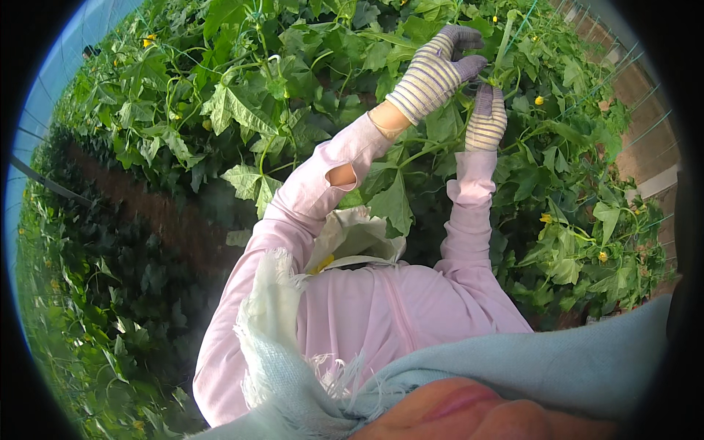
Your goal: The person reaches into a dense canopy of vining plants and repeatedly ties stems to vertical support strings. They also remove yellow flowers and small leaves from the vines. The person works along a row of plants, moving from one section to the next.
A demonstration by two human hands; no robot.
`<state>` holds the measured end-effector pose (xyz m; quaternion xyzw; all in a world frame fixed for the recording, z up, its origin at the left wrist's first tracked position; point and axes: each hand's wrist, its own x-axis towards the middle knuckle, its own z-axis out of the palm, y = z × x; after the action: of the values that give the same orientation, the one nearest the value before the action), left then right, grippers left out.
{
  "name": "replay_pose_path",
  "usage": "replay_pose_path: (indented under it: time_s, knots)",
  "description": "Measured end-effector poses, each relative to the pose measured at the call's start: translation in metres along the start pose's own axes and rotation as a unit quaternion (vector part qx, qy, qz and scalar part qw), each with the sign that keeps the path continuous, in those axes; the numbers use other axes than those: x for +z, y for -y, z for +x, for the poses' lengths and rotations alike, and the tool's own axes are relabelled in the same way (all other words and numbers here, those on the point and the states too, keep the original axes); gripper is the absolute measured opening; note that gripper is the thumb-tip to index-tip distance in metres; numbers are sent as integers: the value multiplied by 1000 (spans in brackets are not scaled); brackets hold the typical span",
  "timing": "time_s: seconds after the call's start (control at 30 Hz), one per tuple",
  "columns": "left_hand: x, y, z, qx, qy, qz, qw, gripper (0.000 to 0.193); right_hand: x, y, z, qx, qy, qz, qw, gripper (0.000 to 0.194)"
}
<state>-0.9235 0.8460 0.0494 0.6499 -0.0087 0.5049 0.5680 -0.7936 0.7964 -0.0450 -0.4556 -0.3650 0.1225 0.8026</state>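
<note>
My left hand point(440, 69), in a striped glove with grey fingers, reaches up among leafy climbing vines. A gap shows between its thumb and curled fingers, with nothing seen in it. Just below and to the right, my right hand point(487, 118) wears a matching glove. Its fingertips are close together at a vine stem point(511, 91); whether they grip it is hidden. A long pale green stalk or young fruit point(505, 41) stands upright beyond both hands. Green twine point(522, 25) runs past it.
A pale cloth bag point(366, 239) gapes at my waist, with something yellow point(322, 265) inside. Yellow flowers point(539, 100) dot the vines. Bare soil point(159, 214) shows at left, beside another leafy row point(71, 330). A brown path point(641, 146) lies behind netting at right.
</note>
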Motion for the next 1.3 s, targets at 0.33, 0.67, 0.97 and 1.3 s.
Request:
replay_pose_path:
  time_s: [0.33, 0.67, 0.97, 1.3]
  knots:
    - [-16, -8, 6, -28, 0, 21, 999, 19, 17, 16, -11, 22, -10, -42, 999, 33]
    - [3, 23, -68, 228, -97, 209, 946, 26, 16, -5, -8, -100, -22, -186, 977, 31]
    - [-22, 28, -81, 331, 25, 476, 814, 30, 16, 26, -31, -178, 103, -197, 959, 39]
    - [-42, -26, -173, -138, 20, 151, 979, 11, 0, 52, -14, 82, -94, 327, 937, 61]
